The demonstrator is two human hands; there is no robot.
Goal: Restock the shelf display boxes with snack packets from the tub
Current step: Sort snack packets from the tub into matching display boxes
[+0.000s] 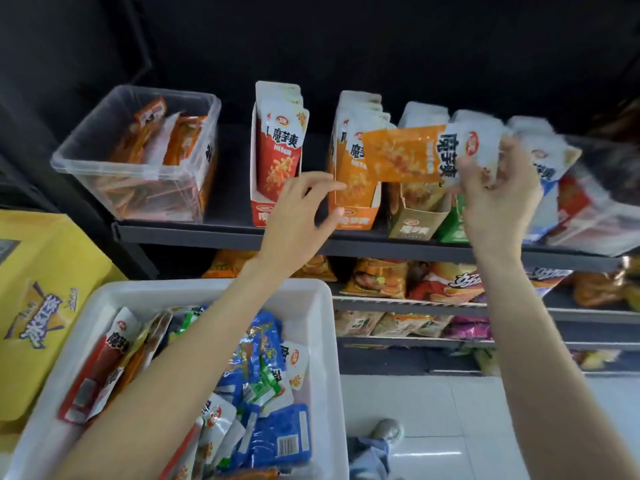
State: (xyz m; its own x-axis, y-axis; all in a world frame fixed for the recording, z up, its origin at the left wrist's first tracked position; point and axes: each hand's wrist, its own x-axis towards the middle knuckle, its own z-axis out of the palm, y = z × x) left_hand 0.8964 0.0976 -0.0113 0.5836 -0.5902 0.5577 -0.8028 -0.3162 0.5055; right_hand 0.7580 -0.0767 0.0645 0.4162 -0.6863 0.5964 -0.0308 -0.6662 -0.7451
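Note:
My right hand (498, 195) pinches the white end of an orange snack packet (405, 154), held sideways in front of the shelf display boxes. My left hand (301, 209) reaches up with loosely spread fingers, its fingertips at the front of the orange display box (356, 216) and holding nothing. A red display box (258, 211) with red packets stands to the left; a tan box (415, 225) and a green box (452, 230) stand to the right. The white tub (311, 299) below holds several blue, red and orange packets.
A clear plastic bin (138, 188) with orange packets sits on the shelf at left. A yellow carton (45, 292) stands beside the tub. Lower shelves (450, 306) carry bagged snacks. Blue and white packets (550, 174) crowd the shelf at right. Tiled floor and a shoe (388, 433) lie below.

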